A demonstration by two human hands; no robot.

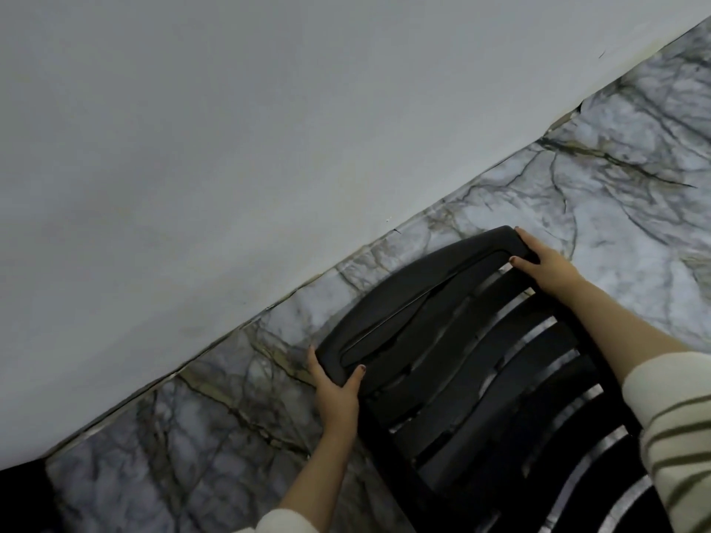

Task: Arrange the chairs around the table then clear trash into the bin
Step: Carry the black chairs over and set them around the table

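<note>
The black chair [442, 340] sits close to the wall [231, 148], held by its curved top rail at both ends. The left hand [336, 394] grips the lower-left end, thumb in front and fingers [313, 361] curled behind. The right hand [546, 263] grips the upper-right end likewise. The chair is smooth moulded plastic with wavy horizontal slats. The floor [635, 167] is grey-veined and marble-patterned, the wall plain and pale.

A plain indoor room, by the look of it a modest home, though I can't tell which room. The wall [231, 148] is bare, painted pale grey and faintly scuffed low down. The floor [577, 178] wears a marble-print sheet, wrinkled and torn where it meets the wall. A black slatted plastic chair [442, 321], the cheap household sort, is close to the wall.
</note>
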